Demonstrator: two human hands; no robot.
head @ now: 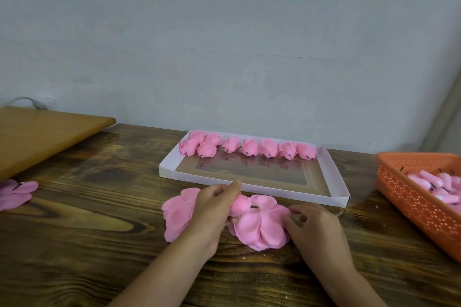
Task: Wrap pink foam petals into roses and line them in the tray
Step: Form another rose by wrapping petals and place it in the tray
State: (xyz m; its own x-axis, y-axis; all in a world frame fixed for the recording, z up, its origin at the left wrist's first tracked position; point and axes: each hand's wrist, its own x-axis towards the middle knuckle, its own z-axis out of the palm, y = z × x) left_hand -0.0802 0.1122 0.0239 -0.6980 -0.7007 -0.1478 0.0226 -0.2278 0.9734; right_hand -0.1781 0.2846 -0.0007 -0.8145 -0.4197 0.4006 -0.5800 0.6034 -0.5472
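My left hand (212, 209) grips a pink foam bud (240, 204) on a thin stem, just in front of the tray. Under the bud lies a flat pink petal sheet (262, 229); my right hand (314, 227) pinches its right edge. Another petal sheet (177, 214) lies to the left, partly hidden by my left hand. The white tray (334, 177) sits at the back of the table. Several finished pink roses (249, 147) stand in a row along its far side.
An orange perforated basket (411, 202) at the right holds several pink buds (439, 187). More pink petals (15, 194) lie at the table's left edge. A lighter wooden board (45, 129) lies at the back left, with a white cable behind it.
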